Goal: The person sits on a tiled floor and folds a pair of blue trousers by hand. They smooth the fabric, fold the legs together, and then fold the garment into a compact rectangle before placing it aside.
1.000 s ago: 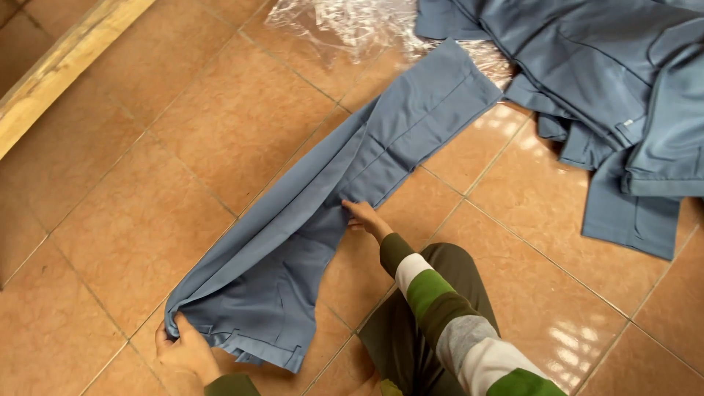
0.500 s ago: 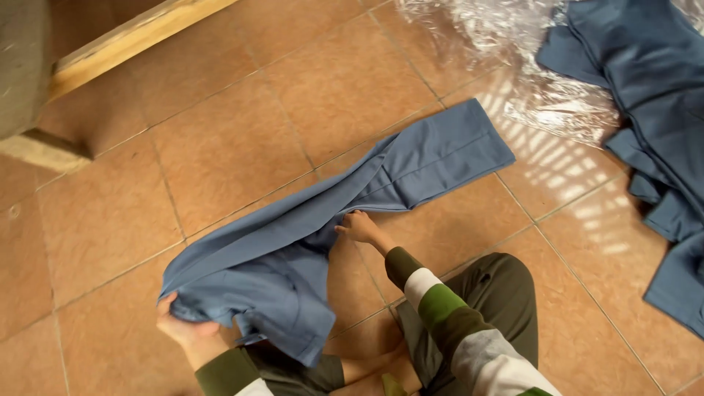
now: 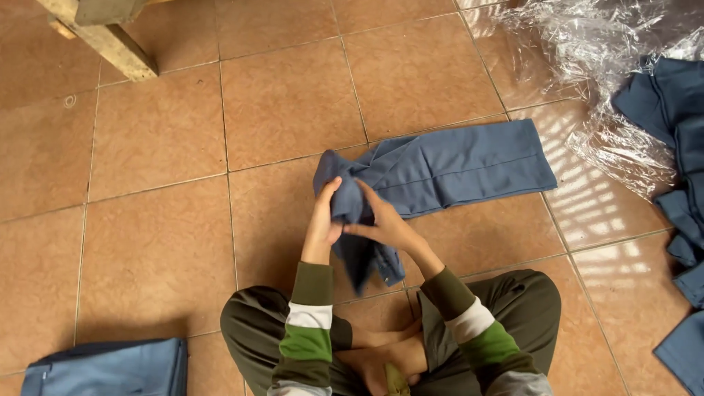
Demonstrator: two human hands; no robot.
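A pair of blue trousers (image 3: 455, 167) lies on the tiled floor in front of me, its far part flat and its near end bunched up. My left hand (image 3: 324, 220) grips the bunched end from the left. My right hand (image 3: 383, 221) holds the same fold from the right, fingers pressed into the cloth. A loose end of the fabric hangs down between my hands toward my crossed legs.
A folded blue garment (image 3: 110, 367) sits at the lower left. More blue clothes (image 3: 678, 147) lie on crinkled clear plastic (image 3: 587, 51) at the right. A wooden leg (image 3: 110, 48) stands at the top left. I sit cross-legged on brown tiles (image 3: 161, 242).
The trouser legs, stretched long before, have been drawn in and folded toward the waist. My left hand came up from the hem to meet my right hand at the middle.
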